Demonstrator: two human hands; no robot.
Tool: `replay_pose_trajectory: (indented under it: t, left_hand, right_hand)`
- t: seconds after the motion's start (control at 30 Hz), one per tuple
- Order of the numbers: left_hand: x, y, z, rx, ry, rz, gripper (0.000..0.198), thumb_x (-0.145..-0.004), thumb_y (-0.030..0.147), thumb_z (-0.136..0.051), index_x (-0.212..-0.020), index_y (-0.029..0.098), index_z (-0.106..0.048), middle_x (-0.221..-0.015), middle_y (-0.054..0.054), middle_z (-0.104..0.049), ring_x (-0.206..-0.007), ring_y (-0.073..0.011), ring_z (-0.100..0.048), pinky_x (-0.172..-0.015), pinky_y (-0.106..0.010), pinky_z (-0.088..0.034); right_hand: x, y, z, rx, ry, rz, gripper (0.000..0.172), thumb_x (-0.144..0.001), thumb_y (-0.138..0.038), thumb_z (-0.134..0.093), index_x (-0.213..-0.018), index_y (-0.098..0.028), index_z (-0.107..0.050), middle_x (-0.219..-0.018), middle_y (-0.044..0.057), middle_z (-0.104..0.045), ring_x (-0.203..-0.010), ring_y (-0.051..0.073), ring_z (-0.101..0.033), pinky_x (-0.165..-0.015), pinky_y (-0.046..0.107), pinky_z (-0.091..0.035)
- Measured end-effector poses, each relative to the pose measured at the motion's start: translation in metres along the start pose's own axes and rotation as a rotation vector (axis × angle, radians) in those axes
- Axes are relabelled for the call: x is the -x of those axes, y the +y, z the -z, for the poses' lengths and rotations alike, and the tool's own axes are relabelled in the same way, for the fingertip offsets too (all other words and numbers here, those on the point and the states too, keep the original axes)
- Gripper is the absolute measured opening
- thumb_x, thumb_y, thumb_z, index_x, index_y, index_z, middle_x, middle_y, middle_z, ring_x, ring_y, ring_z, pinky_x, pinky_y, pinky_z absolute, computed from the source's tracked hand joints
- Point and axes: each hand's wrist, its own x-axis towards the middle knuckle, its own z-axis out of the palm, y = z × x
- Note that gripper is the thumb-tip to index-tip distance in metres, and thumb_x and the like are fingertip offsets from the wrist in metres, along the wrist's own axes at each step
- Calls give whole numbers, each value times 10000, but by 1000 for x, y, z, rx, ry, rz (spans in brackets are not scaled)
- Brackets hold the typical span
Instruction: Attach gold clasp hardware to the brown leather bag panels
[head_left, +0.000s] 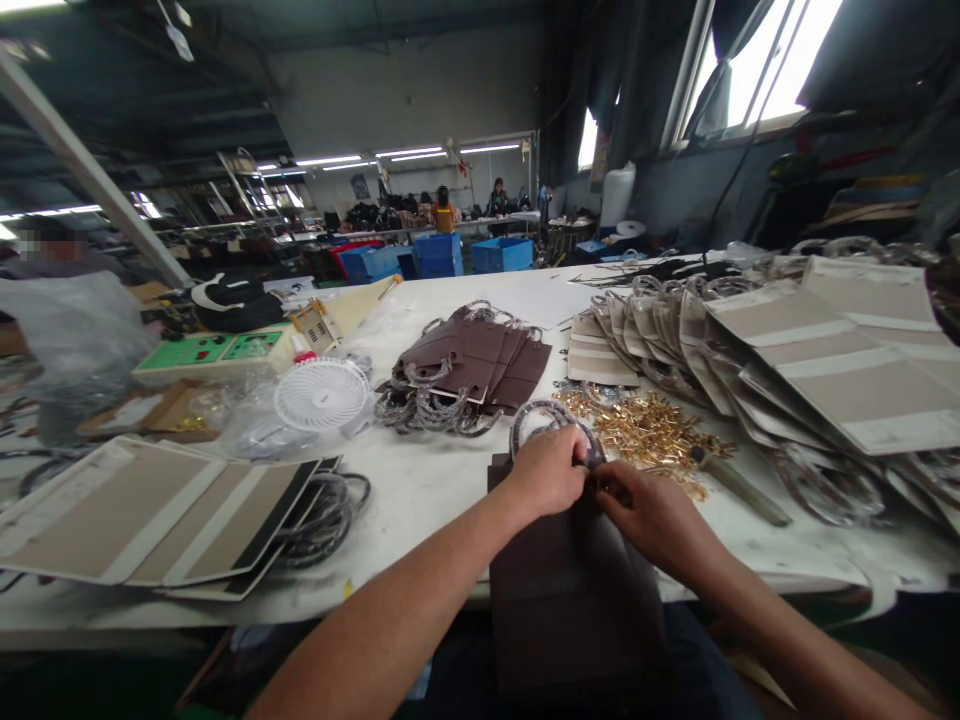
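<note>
A dark brown bag panel (570, 590) hangs over the table's front edge in front of me. Its plastic-wrapped handle (534, 412) loops up at the panel's top. My left hand (547, 470) is closed on that handle near its end. Close against it, my right hand (652, 505) pinches at the same spot; a small glint shows at its fingertips, too small to name. Just beyond my hands lies a heap of small gold metal pieces (645, 430). A hammer (742, 485) rests on the table right of my right hand.
Beige-backed panels with wrapped handles are piled at the right (825, 350) and stacked at the left (165, 510). Brown panels (480, 360) lie mid-table beside a white fan (322, 393). Blue crates (502, 253) and people are farther back.
</note>
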Motion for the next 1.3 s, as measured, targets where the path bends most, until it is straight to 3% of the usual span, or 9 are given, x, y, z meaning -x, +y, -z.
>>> replay_pose_trajectory:
  t: [0.37, 0.53, 0.63, 0.77, 0.87, 0.93, 1.07, 1.17, 1.3]
  left_hand:
    - [8, 12, -2, 134, 88, -35, 235, -759, 89, -619, -661, 219, -449, -639, 47, -527, -627, -140, -484, -588, -280, -294]
    - [8, 15, 7, 158, 81, -58, 239, -782, 86, -614, -654, 211, -456, -635, 52, -535, -617, -128, -490, -600, -273, -303]
    - [10, 19, 11, 175, 70, -79, 242, -785, 89, -628, -652, 207, -463, -636, 55, -541, -620, -123, -500, -613, -265, -319]
    - [12, 20, 14, 215, 38, -134, 220, -789, 102, -654, -668, 203, -502, -656, 55, -569, -622, -118, -506, -635, -257, -339]
    - [11, 14, 15, 225, -21, -155, 206, -809, 141, -674, -695, 204, -514, -694, 50, -590, -652, -123, -522, -652, -254, -350]
    - [10, 6, 13, 228, -50, -130, 203, -826, 159, -665, -710, 206, -506, -703, 46, -584, -669, -131, -529, -660, -257, -353]
    - [15, -10, 11, 218, -20, -36, 170, -855, 173, -622, -754, 213, -491, -721, 43, -568, -691, -143, -521, -683, -272, -351]
    - [30, -20, 12, 250, -86, 57, 158, -865, 218, -623, -781, 219, -489, -747, 39, -569, -703, -149, -511, -667, -273, -346]
    - [63, -32, 12, 324, -242, 152, 85, -895, 247, -572, -851, 233, -500, -768, 36, -580, -708, -158, -511, -635, -266, -342]
  right_hand:
    - [1, -3, 12, -26, -29, 24, 168, -862, -312, -538, -943, -289, -684, -770, -4, -733, -710, 223, -675, -658, 302, -409]
    - [-5, -8, 10, -208, 13, -87, 182, -836, -332, -576, -1001, -267, -616, -712, -23, -722, -667, 218, -696, -639, 302, -433]
    - [-9, -12, 15, -294, 14, -144, 267, -809, -332, -628, -1058, -253, -574, -664, -48, -717, -617, 207, -707, -625, 292, -454]
    - [-16, -11, 30, -266, -103, -110, 399, -811, -291, -651, -1205, -238, -623, -569, -77, -664, -526, 183, -663, -564, 272, -417]
    - [-17, -7, 37, -145, -141, -56, 225, -798, -299, -689, -1013, -249, -732, -560, -66, -605, -517, 157, -586, -516, 264, -328]
    - [-14, -2, 36, -158, -135, -42, 224, -766, -335, -747, -975, -252, -754, -581, -65, -570, -539, 148, -539, -509, 265, -300]
    - [3, 25, 29, -419, -7, -122, 459, -839, -475, -708, -1239, -251, -687, -639, -70, -574, -553, 152, -541, -543, 268, -387]
    - [22, 65, 24, -370, 150, -271, 419, -883, -572, -623, -1095, -226, -722, -620, -47, -581, -535, 167, -572, -570, 289, -427]
    - [44, 122, 21, -146, 200, -398, 411, -855, -627, -609, -934, -245, -740, -608, -15, -607, -563, 198, -594, -570, 311, -418]
